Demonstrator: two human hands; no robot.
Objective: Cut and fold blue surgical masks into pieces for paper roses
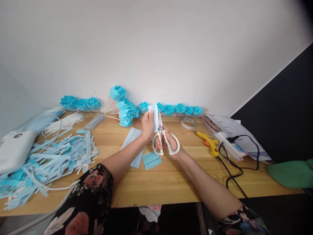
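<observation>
My left hand (147, 125) is closed on a small folded light-blue piece of mask fabric (154, 114), held upright above the wooden table (171, 176). My right hand (171, 143) grips white-handled scissors (164, 139), fingers through the loops. The blades point up and meet the right edge of the blue piece. Below my hands lie a flat blue mask sheet (133, 143) and a smaller folded blue piece (151, 160).
Blue fabric roses (179, 108) line the wall, some on wooden sticks (118, 93). A heap of blue and white strips (49, 160) fills the left. A white device (13, 148), tape roll (187, 123), yellow glue gun (209, 142), power strip with black cables (236, 148), and a green object (290, 173) lie around.
</observation>
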